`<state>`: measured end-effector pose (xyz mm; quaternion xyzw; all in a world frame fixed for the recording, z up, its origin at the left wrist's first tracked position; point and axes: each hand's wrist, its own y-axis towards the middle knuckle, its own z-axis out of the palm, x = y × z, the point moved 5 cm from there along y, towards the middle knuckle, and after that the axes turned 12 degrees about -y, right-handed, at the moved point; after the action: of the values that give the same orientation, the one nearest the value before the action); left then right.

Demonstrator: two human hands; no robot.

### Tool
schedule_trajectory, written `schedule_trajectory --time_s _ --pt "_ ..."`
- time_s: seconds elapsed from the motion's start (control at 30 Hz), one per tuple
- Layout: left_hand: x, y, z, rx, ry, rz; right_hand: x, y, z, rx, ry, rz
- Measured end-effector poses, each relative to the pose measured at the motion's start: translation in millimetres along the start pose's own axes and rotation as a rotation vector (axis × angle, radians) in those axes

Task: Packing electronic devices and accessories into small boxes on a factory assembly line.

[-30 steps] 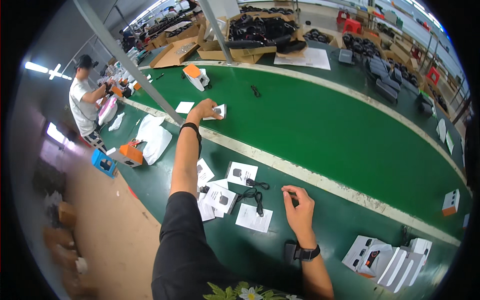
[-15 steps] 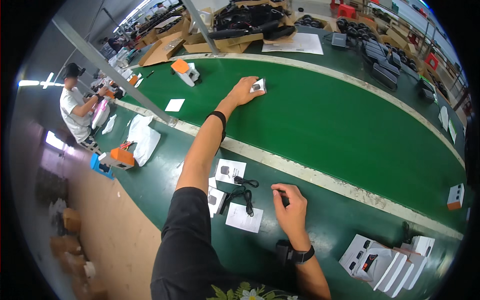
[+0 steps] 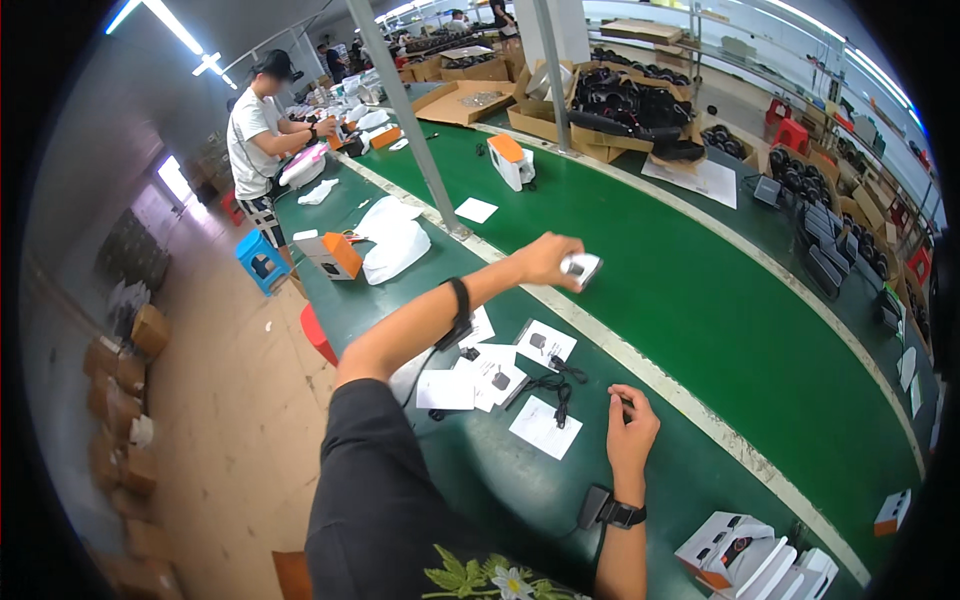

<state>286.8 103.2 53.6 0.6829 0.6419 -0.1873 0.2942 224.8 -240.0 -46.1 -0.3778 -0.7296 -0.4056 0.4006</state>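
Over the green belt (image 3: pixel 690 300), my left hand (image 3: pixel 545 262) grips a small flat white piece with a dark picture (image 3: pixel 581 268), perhaps a folded booklet. The fingers hide part of it. My right hand (image 3: pixel 632 432) hovers above the dark green bench, thumb and fingers curled together, with nothing visible in them. To its left lie a white leaflet (image 3: pixel 546 428), coiled black cables (image 3: pixel 562 395) and a booklet with a dark picture (image 3: pixel 546 344). More white booklets and sheets (image 3: pixel 446 390) overlap beneath my left forearm.
Open white boxes (image 3: pixel 755 555) stand at the lower right. An orange-and-white box (image 3: pixel 512 162) and a white card (image 3: pixel 476 210) rest on the belt near a metal post (image 3: pixel 405 110). Another orange-and-white box (image 3: pixel 328 256) sits beside a white bag (image 3: pixel 395 240). A co-worker (image 3: pixel 262 140) stands far left.
My left hand has come back toward me with the white piece, from farther over the belt. The view has swung left and up. My right hand stays curled over the bench.
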Motion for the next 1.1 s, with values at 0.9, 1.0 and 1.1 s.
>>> schedule_trajectory --time_s 0.9,1.0,1.1 --pt "171 58 -45 -0.212 1.566 -0.230 2 2 -4 0.006 -0.058 0.071" --pt "209 85 -89 -0.290 1.593 -0.399 13 0 3 0.005 -0.053 0.039" --pt "223 100 -106 -0.229 1.464 -0.190 19 2 1 -0.008 -0.043 0.074"
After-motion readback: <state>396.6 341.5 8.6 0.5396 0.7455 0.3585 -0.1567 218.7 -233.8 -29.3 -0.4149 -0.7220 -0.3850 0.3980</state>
